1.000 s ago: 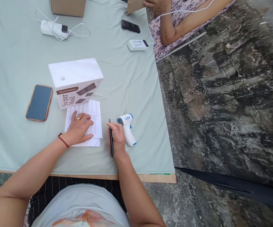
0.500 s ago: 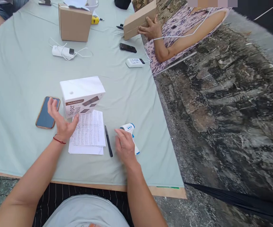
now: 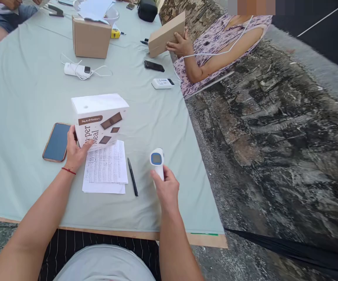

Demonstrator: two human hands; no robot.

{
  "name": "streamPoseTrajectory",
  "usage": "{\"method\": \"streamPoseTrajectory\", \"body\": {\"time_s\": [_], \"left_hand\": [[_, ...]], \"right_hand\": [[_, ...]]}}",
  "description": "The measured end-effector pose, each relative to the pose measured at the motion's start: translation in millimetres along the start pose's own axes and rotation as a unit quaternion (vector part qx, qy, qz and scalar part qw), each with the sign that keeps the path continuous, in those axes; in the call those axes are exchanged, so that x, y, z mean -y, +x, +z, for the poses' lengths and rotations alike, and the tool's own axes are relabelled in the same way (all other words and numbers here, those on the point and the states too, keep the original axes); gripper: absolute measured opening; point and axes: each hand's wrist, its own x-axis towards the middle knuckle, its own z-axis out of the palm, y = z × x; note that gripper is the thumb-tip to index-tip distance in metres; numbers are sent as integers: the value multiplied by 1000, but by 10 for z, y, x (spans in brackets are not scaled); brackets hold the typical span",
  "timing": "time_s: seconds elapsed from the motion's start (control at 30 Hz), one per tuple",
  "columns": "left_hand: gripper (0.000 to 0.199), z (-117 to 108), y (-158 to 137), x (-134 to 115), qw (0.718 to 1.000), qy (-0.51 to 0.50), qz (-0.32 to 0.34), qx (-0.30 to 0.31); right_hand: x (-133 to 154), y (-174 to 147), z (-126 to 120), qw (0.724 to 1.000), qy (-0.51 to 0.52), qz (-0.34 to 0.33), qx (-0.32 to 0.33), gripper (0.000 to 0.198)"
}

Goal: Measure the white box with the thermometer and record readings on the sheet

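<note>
My left hand (image 3: 77, 152) grips the lower left corner of a white box (image 3: 100, 123) printed with "NutriMotion", thumb on its front face and fingers at its side. In my right hand (image 3: 169, 189) is a white infrared thermometer (image 3: 157, 160), held upright by its handle, its blue-framed grey screen facing me. Printed sheets of paper (image 3: 106, 168) lie below the box. Between the papers and my right hand is a black pen (image 3: 133, 176). A smartphone (image 3: 56, 142) lies left of the box, close to my left hand.
Farther back stand a cardboard box (image 3: 90, 39) with papers above it and a white device (image 3: 77, 70) with a looped cable. Near the right edge lie a black phone (image 3: 154, 66) and a white power bank (image 3: 163, 83). A person's hand (image 3: 182, 45) holds another carton (image 3: 166, 35).
My left hand has closed on the white box, which now tilts to show more of its front. My right hand has picked up the thermometer from the table and turned it upright.
</note>
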Motion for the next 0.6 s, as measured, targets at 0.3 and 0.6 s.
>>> {"method": "streamPoseTrajectory", "body": {"time_s": [0.3,0.6], "left_hand": [[68,104,-168,-232,987,-22,-132,84],[61,109,-166,-253,987,33,-119,98]], "right_hand": [[917,-570,511,922,339,-4,189,39],[962,-478,753,922,321,-19,217,44]]}}
